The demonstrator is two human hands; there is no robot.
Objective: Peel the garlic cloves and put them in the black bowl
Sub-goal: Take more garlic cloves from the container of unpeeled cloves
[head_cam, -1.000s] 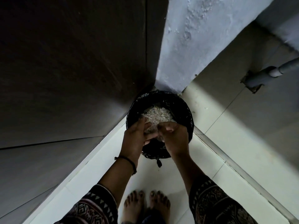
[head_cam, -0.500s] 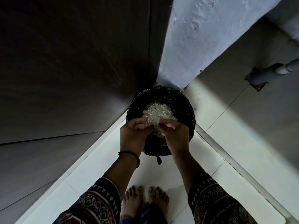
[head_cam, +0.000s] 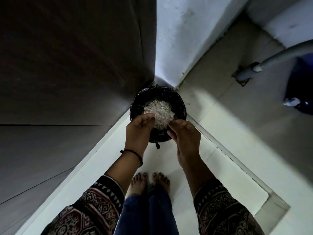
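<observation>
While the person's bare feet (head_cam: 150, 183) stand on the white tiled floor (head_cam: 223, 136) facing the corner, both forearms in dark patterned sleeves (head_cam: 94, 204) reach forward and down; the left hand (head_cam: 138, 131), with a thin black cord bracelet (head_cam: 135, 154) at its wrist, has its fingers curled in toward the thumb, though I cannot tell whether they pinch any scrap; the right hand (head_cam: 185, 134) is turned palm-down beside it, fingers loosely bent and holding nothing visible; both hover over the near rim of a round bin lined with a black plastic bag (head_cam: 181, 102), probably so that anything shed falls inside; a heap of pale papery garlic skins (head_cam: 158, 111) fills its middle; no peeled cloves and no black bowl show, so the task's things lie out of view; the bin sits tucked where a dark panel (head_cam: 67, 56) meets a pale plastered wall (head_cam: 171, 39), likely to keep it out of the way
</observation>
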